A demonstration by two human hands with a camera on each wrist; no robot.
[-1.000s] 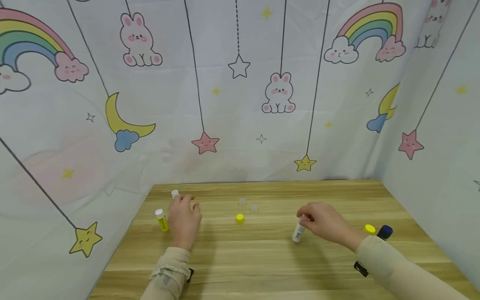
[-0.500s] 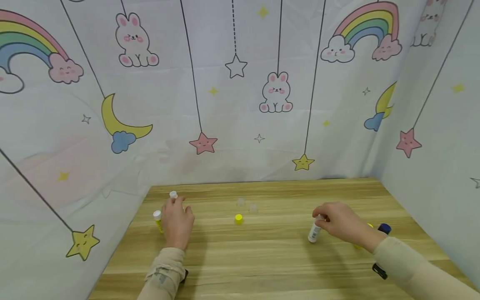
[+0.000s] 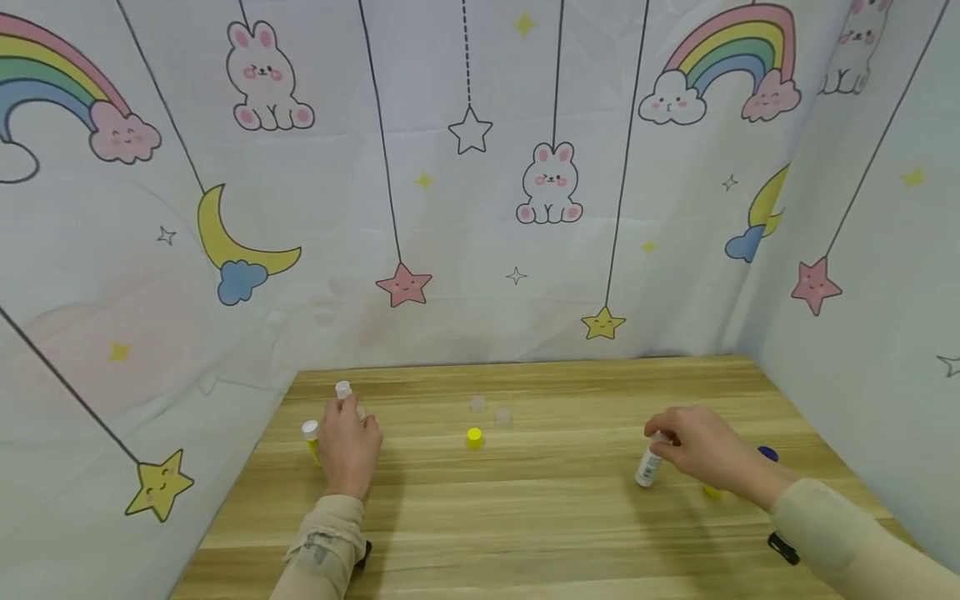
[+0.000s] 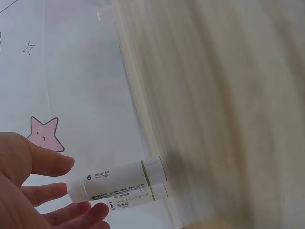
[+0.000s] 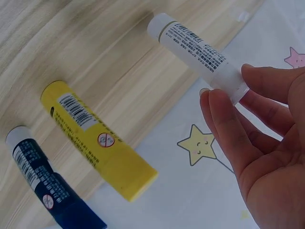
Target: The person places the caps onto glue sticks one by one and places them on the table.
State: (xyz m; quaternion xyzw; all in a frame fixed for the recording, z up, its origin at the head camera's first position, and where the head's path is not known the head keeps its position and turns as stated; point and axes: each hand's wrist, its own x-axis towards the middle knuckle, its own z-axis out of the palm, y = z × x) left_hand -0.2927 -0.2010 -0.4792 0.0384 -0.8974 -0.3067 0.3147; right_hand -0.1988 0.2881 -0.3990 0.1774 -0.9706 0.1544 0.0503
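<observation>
One white glue tube is pinched at its clear cap end between the thumb and fingers of the right hand. It leans slightly over the right part of the table; whether its foot touches the wood, I cannot tell. Dense black print and a barcode run along its side, too small to read, with a thin olive ring near the foot. What is inside is hidden.

Just beside it stand a yellow tube and a blue tube. Both labels bear a barcode, small characters and a round red symbol with a slash.

Loosely curved, thumb apart from the fingers, the left hand is at the upper end of a front tube, white and upright; I cannot tell whether it touches. That label begins "de", with a number starting "No.71" and lines of small characters. Close behind, a rear tube reads "SIMPLE GLUE STICK". Left of that hand stands a white-topped yellow stick, partly hidden.

Between the hands are a yellow cap and two small clear caps. A printed drape stands behind.
</observation>
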